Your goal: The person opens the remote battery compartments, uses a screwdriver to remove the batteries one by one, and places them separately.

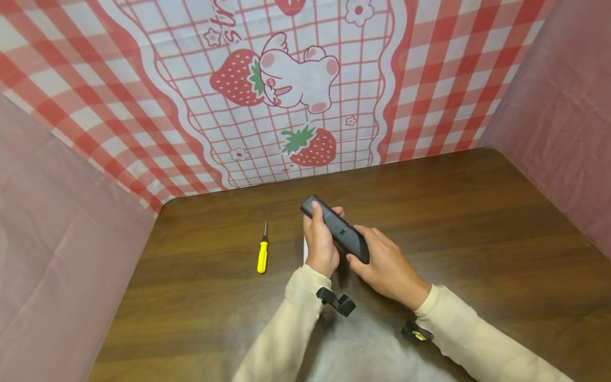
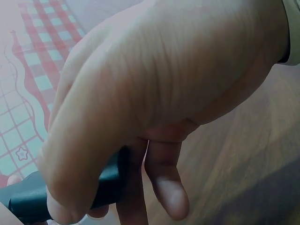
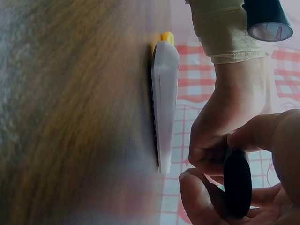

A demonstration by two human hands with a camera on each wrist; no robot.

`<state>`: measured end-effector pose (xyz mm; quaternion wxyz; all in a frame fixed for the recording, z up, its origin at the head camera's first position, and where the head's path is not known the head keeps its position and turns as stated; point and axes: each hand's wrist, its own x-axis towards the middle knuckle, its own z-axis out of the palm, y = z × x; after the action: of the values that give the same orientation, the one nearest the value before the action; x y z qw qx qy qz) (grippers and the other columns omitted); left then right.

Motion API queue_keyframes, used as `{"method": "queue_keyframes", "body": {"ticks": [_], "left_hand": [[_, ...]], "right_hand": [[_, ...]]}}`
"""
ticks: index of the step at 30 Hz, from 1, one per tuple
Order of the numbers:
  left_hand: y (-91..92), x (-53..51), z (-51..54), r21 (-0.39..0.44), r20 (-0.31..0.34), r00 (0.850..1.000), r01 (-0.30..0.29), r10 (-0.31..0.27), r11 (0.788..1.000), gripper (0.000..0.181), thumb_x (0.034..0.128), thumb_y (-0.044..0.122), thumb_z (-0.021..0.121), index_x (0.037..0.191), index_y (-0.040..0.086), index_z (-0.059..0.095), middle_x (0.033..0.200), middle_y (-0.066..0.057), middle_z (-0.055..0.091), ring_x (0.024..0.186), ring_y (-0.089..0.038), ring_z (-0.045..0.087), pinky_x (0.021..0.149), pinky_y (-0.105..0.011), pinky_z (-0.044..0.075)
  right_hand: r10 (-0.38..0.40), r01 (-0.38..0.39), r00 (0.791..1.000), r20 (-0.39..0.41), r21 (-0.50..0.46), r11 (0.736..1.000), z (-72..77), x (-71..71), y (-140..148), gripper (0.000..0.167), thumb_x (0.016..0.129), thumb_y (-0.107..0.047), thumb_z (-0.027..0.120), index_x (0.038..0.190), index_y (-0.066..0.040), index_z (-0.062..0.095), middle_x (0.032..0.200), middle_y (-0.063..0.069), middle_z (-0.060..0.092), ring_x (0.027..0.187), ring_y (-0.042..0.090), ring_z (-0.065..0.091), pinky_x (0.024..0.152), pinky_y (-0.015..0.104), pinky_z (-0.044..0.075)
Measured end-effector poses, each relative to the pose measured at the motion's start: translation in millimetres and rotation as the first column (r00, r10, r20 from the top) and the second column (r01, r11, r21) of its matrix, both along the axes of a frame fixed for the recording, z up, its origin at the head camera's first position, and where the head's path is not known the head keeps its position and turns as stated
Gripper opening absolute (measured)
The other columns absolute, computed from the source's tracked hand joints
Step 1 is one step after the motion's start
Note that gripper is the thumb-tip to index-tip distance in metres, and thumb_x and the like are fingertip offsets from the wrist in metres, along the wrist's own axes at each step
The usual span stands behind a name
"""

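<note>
A black remote control (image 1: 340,229) is held slantwise above the table, with its back and a small notch of the battery cover facing up. My left hand (image 1: 321,245) grips its upper part, the thumb lying along the back and the fingers curled underneath. Around the lower end, my right hand (image 1: 389,268) holds the remote between thumb and fingers. The left wrist view shows a dark part of the remote (image 2: 28,199) past the fingers; its button side is hidden. In the right wrist view, the end of the remote (image 3: 237,187) points toward the camera.
A screwdriver (image 1: 263,254) with a yellow handle lies left of the hands. On the table, mostly behind my left hand in the head view, lies a long white object (image 3: 165,103) resembling a remote. A red-checked strawberry cloth (image 1: 429,79) hangs behind the brown wooden table (image 1: 200,297).
</note>
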<state>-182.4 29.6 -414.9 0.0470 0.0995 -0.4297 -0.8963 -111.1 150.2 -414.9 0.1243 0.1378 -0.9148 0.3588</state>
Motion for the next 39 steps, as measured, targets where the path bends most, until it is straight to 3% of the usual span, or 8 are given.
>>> {"method": "queue_keyframes", "body": {"ticks": [7,15,23,27,34,39], "left_hand": [[-1.5,0.7,-0.9,-0.011,-0.006,1.0,0.003,-0.003,1.0,0.037,0.1092,0.034,0.039,0.133,0.006,0.046,0.082,-0.007,0.068,0.093,-0.03,0.067,0.089,-0.038,0.049],[-3.1,-0.6,-2.0,-0.014,-0.017,1.0,0.008,-0.008,1.0,0.037,0.1094,0.033,0.039,0.132,0.006,0.047,0.083,-0.008,0.067,0.097,-0.034,0.066,0.095,-0.042,0.048],[-2.5,1.6,-3.8,-0.019,-0.045,0.999,0.028,-0.028,0.999,0.032,0.1097,0.033,0.037,0.123,0.007,0.05,0.08,-0.006,0.068,0.087,-0.024,0.067,0.096,-0.045,0.047],[-2.7,1.3,-5.0,-0.016,-0.05,0.998,0.035,-0.036,0.999,0.03,0.1098,0.033,0.037,0.119,0.007,0.05,0.079,-0.006,0.068,0.086,-0.024,0.067,0.093,-0.043,0.048],[-3.9,0.8,-5.6,-0.021,-0.026,0.998,0.049,-0.049,0.999,0.035,0.1095,0.032,0.037,0.124,0.002,0.047,0.078,-0.006,0.069,0.087,-0.027,0.067,0.08,-0.033,0.048],[-5.0,1.4,-4.4,-0.009,-0.019,0.998,0.062,-0.062,0.998,0.034,0.1092,0.033,0.038,0.125,0.004,0.047,0.078,-0.005,0.069,0.087,-0.025,0.066,0.08,-0.032,0.048]], "right_hand": [[-0.021,0.021,1.0,0.005,-0.002,1.0,1.2,-0.1,1,0.064,0.084,-0.021,0.076,0.139,0.002,0.051,0.118,0.018,0.062,0.092,0.028,0.061,0.077,0.044,0.049],[-0.038,0.038,0.999,0.02,0.002,0.999,1.8,-1.9,5,0.062,0.086,-0.023,0.074,0.138,0.003,0.052,0.124,0.02,0.062,0.098,0.031,0.062,0.081,0.046,0.049],[-0.049,0.049,0.999,0.016,0.008,0.999,3.2,-2.7,9,0.062,0.087,-0.024,0.073,0.138,0.004,0.052,0.128,0.022,0.061,0.104,0.034,0.063,0.085,0.05,0.049],[-0.074,0.073,0.997,0.028,0.03,0.997,3.7,-5.3,13,0.061,0.089,-0.026,0.072,0.138,0.004,0.052,0.127,0.023,0.062,0.102,0.035,0.064,0.083,0.051,0.049],[-0.133,0.126,0.988,0.073,0.1,0.987,4.1,-10.4,27,0.061,0.092,-0.035,0.069,0.137,0.003,0.053,0.121,0.024,0.065,0.094,0.036,0.066,0.076,0.052,0.05],[-0.167,0.15,0.979,0.114,0.15,0.977,3.6,-14.2,37,0.063,0.094,-0.041,0.066,0.137,0.004,0.052,0.119,0.025,0.066,0.09,0.035,0.066,0.072,0.052,0.05]]}}
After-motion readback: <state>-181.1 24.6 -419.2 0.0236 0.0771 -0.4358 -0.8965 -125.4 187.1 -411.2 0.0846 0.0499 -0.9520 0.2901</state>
